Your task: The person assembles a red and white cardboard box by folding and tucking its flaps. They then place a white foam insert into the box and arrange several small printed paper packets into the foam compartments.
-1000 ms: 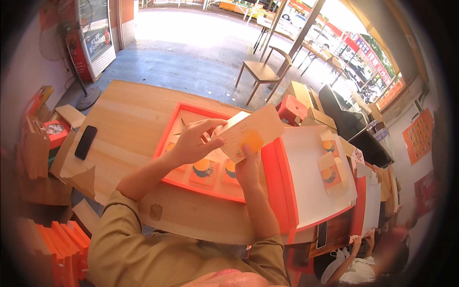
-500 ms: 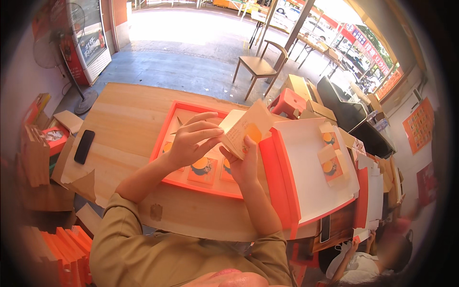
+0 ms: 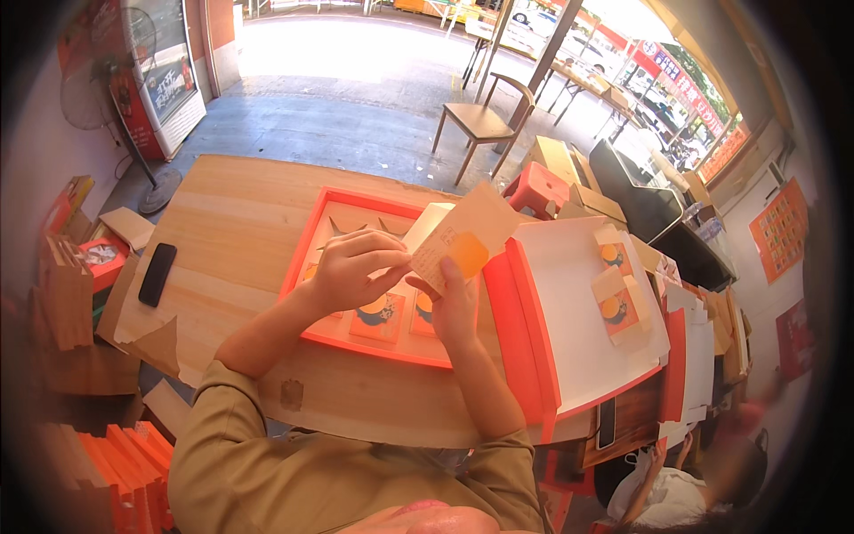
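Observation:
Above the table I hold up a small tan cardboard box printed with an orange circle, tilted with its flap raised. My right hand grips its lower part, thumb across the printed face. My left hand is closed at the box's left edge, fingers bent together; the fingertips are partly hidden. Below both hands lies an orange-rimmed tray with several small printed boxes inside, partly covered by my left hand and arm. Right of it, a large white-lined orange lid carries small boxes.
A black phone lies on the wooden table at left. Another phone is beside the lid's near edge. Orange folded cartons stand low at left. Beyond the table are a chair and red stool. Another person sits lower right.
The small box has tilted and shifted slightly right, showing more of its printed face. My left hand's fingers, raised and spread before, have come down and closed at its edge.

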Demonstrator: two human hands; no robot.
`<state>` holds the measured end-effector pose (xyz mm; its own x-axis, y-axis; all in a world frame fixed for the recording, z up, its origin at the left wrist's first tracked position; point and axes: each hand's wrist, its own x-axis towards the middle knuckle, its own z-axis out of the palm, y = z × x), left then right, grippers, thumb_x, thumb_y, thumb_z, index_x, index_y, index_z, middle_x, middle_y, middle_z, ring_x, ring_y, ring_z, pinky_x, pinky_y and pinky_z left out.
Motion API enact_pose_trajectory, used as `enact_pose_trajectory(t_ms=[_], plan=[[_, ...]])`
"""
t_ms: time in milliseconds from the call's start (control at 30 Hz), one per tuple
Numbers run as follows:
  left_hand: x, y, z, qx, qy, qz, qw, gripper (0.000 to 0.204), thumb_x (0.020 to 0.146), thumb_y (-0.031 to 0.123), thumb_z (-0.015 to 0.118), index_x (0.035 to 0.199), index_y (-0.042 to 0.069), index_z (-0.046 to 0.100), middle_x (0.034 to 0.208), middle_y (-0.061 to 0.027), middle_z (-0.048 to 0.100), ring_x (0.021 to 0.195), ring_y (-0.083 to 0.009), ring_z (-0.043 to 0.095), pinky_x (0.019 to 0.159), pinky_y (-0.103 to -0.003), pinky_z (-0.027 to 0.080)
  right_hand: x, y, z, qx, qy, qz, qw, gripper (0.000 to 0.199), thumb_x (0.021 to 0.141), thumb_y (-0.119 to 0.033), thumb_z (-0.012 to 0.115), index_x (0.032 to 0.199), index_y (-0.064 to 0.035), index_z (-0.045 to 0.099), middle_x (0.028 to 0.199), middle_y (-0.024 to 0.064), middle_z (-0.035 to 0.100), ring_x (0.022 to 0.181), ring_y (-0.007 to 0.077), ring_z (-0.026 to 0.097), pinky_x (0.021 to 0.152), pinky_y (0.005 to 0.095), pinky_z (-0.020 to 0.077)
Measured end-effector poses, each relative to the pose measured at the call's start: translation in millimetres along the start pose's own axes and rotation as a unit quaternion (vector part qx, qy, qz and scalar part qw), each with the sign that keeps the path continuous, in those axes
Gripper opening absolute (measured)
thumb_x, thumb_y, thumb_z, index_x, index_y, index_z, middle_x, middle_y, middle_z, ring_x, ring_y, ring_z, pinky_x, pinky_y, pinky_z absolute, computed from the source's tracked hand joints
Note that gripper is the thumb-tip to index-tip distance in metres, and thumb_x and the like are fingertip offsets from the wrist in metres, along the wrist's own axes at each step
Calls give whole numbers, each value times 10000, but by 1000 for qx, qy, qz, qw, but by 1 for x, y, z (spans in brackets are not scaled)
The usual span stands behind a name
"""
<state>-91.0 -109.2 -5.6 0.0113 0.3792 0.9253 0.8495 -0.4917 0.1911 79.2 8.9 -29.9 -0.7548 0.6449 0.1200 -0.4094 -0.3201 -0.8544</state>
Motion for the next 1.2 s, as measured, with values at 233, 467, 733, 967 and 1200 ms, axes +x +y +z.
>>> enact_pose_trajectory(t_ms=[233, 467, 733, 967, 1200], plan=[[10, 7, -13, -127, -72, -214, 966, 625, 948, 203, 827, 1507, 89, 571, 1291, -125, 698, 1100, -248, 694, 895, -404, 610, 9, -1, -20, -236, -65, -160, 956, 647, 1002, -92, 726, 1545, -37, 379, 1377, 107, 560, 1264, 201, 596, 1041, 395, 534], [4, 1, -13, -137, -107, -151, 973, 605, 934, 166, 849, 1478, 94, 595, 1398, -156, 682, 1191, -306, 712, 951, -438, 612, 22, -6, -27, -381, -82, -461, 797, 788, 864, -153, 923, 1490, -116, 446, 1444, 186, 541, 1269, 311, 632, 971, 452, 592], [3, -3, -11, -156, -129, -13, 979, 428, 948, 192, 836, 1328, 76, 676, 1404, -185, 678, 1173, -343, 723, 928, -444, 609, 29, -22, -47, -501, -129, -552, 654, 778, 764, -354, 1012, 1344, -199, 517, 1355, 160, 642, 1012, 322, 753, 747, 430, 657], [-8, 14, -4, -271, -9, -163, 949, 275, 1095, 159, 585, 1292, 9, 706, 1343, -202, 695, 1151, -302, 705, 977, -419, 565, 29, -17, -40, -503, -122, -570, 639, 1059, 744, -387, 1025, 1566, -178, 392, 1281, 204, 712, 1023, 336, 787, 773, 430, 698], [8, 15, -6, -166, -40, -138, 976, 308, 1119, 157, 572, 1314, -16, 736, 1263, -172, 699, 1135, -299, 695, 974, -416, 558, 25, -23, -31, -507, -115, -601, 606, 966, 747, -374, 1019, 1478, -128, 438, 1250, 155, 733, 979, 304, 789, 761, 409, 674]])
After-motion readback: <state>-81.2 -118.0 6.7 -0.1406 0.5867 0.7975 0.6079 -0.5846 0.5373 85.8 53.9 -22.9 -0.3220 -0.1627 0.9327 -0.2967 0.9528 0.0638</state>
